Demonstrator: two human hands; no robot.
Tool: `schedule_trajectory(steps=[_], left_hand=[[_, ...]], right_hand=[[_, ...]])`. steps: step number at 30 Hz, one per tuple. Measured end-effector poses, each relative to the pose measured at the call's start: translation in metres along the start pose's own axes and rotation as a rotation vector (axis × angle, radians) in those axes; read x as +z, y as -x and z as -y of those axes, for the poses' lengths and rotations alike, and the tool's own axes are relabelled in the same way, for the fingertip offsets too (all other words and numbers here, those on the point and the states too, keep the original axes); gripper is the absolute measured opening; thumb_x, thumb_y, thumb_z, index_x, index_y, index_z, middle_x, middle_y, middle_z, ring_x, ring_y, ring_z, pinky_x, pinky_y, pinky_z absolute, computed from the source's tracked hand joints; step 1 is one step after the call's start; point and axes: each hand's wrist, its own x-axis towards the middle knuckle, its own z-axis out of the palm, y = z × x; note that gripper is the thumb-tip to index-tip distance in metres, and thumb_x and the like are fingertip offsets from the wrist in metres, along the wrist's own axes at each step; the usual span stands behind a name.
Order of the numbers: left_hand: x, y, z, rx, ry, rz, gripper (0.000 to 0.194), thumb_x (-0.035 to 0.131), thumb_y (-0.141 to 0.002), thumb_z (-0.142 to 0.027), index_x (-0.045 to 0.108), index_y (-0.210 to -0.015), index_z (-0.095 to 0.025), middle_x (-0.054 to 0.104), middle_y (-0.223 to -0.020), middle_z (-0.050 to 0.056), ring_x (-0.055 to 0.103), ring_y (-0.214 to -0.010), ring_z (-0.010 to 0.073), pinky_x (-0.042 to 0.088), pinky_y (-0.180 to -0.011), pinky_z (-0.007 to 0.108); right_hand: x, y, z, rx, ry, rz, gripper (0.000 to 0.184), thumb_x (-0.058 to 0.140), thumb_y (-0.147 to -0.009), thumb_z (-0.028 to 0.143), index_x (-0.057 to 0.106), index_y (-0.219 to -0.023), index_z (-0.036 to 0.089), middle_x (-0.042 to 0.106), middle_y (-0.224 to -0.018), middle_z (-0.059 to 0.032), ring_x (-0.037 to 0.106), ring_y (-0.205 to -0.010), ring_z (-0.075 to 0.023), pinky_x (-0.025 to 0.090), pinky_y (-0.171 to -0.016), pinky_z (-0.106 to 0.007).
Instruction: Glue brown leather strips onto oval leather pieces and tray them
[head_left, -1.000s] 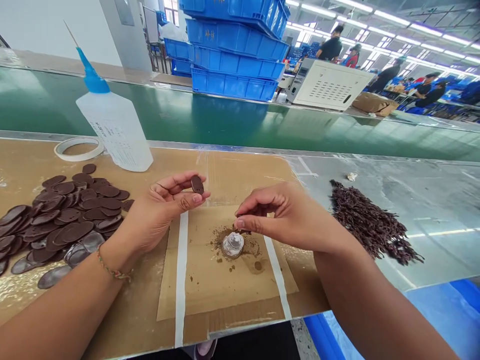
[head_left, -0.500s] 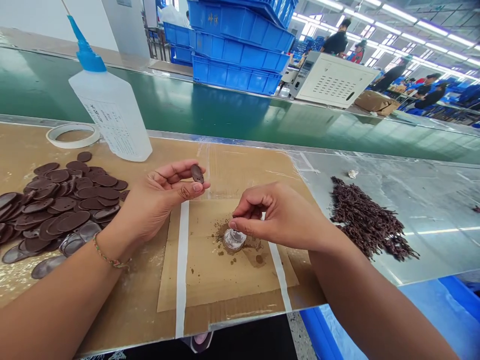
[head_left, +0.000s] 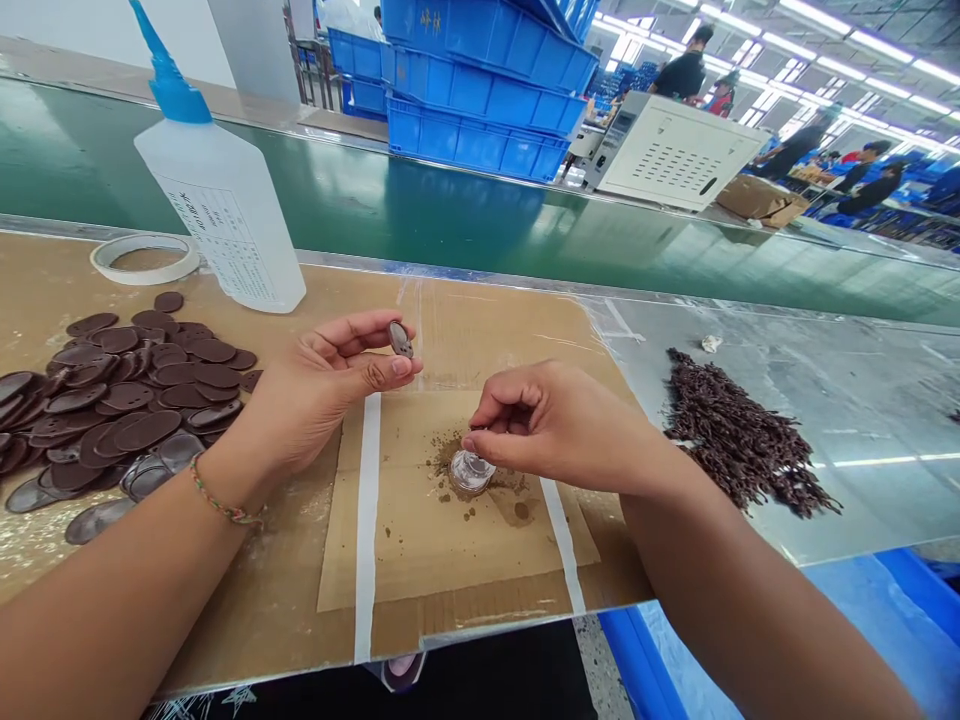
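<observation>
My left hand (head_left: 330,385) is closed to a narrow pinch, holding a brown oval disc (head_left: 400,339) upright between thumb and fingertips, above the cardboard sheet (head_left: 420,560). My right hand (head_left: 559,425) is also narrow, its fingertips (head_left: 474,441) bunched just above a clear dome (head_left: 471,472); I cannot tell whether they hold anything. The dome sits on the cardboard, below and between my hands, in a patch of brown powder (head_left: 447,455). Two white tape strips (head_left: 367,520) run along the cardboard, one under each hand. Left of my left hand lies a pile of oval discs (head_left: 135,390), mostly brown, a few grey. Beyond that hand stand a squeeze bottle (head_left: 221,210) with a blue nozzle and a tape roll (head_left: 146,260). Right of my right hand is a heap of dark strands (head_left: 739,435). Farther off I see a green belt (head_left: 300,200), stacked blue crates (head_left: 480,90), a white machine (head_left: 675,150), and co-workers (head_left: 686,75).
</observation>
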Motion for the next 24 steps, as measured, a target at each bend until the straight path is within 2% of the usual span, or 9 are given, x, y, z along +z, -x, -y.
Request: schedule_trajectory(steps=[7,9,12,14,17,20,24], left_hand=[[0.0,-0.001,0.001,0.012,0.008,-0.008,0.035,0.09,-0.074,-0.019,0.076,-0.106,-0.022,0.073,-0.098,0.001,0.072,-0.081,0.013,0.064,-0.08,0.021],[0.0,0.0,0.001,0.014,0.022,-0.001,0.033,0.088,-0.076,-0.019,0.076,-0.106,-0.024,0.073,-0.098,0.0,0.072,-0.083,0.0133,0.064,-0.081,0.021],[0.005,0.005,-0.001,-0.003,0.046,0.053,0.032,0.087,-0.079,-0.02,0.077,-0.108,-0.029,0.075,-0.099,-0.001,0.074,-0.085,0.0128,0.063,-0.082,0.018],[0.009,0.01,-0.002,-0.033,0.065,0.11,0.031,0.086,-0.081,-0.022,0.077,-0.109,-0.032,0.076,-0.102,-0.001,0.074,-0.086,0.0126,0.061,-0.083,0.015],[0.015,0.017,-0.003,-0.086,0.087,0.192,0.029,0.085,-0.083,-0.027,0.077,-0.11,-0.034,0.077,-0.105,-0.001,0.075,-0.092,0.0142,0.06,-0.086,0.015],[0.02,0.021,-0.001,-0.107,0.108,0.257,0.029,0.084,-0.084,-0.028,0.077,-0.11,-0.035,0.077,-0.108,-0.002,0.074,-0.097,0.0147,0.059,-0.091,0.016],[0.024,0.023,0.002,-0.105,0.135,0.29,0.026,0.084,-0.084,-0.028,0.078,-0.108,-0.037,0.077,-0.107,-0.005,0.074,-0.097,0.0123,0.058,-0.092,0.015]], right_hand=[[0.002,0.004,-0.001,-0.04,-0.035,-0.039,0.013,0.071,-0.079,0.01,0.066,-0.069,0.014,0.061,-0.057,0.0055,0.051,-0.049,-0.0053,0.035,-0.043,-0.015],[-0.002,0.005,-0.003,-0.079,-0.179,-0.171,0.013,0.076,-0.081,0.015,0.067,-0.071,0.015,0.063,-0.061,0.0038,0.054,-0.051,-0.0063,0.039,-0.045,-0.014],[-0.007,0.003,-0.006,-0.209,-0.55,-0.523,0.014,0.08,-0.085,0.026,0.07,-0.08,0.019,0.068,-0.072,0.0017,0.058,-0.054,-0.0093,0.048,-0.048,-0.018],[-0.005,0.0,-0.006,-0.308,-0.743,-0.626,0.01,0.08,-0.087,0.027,0.072,-0.084,0.021,0.068,-0.075,0.0017,0.06,-0.055,-0.0106,0.053,-0.05,-0.02],[0.005,-0.004,-0.002,-0.38,-0.858,-0.519,0.005,0.078,-0.089,0.023,0.074,-0.088,0.022,0.069,-0.078,0.0023,0.064,-0.062,-0.0095,0.057,-0.058,-0.018],[0.015,-0.007,0.004,-0.376,-0.912,-0.383,0.004,0.077,-0.09,0.021,0.073,-0.091,0.019,0.069,-0.081,0.0025,0.066,-0.069,-0.0071,0.058,-0.066,-0.014],[0.019,-0.005,0.008,-0.317,-0.949,-0.271,0.017,0.08,-0.09,0.031,0.07,-0.092,0.017,0.068,-0.082,0.0025,0.067,-0.073,-0.0068,0.058,-0.069,-0.013]])
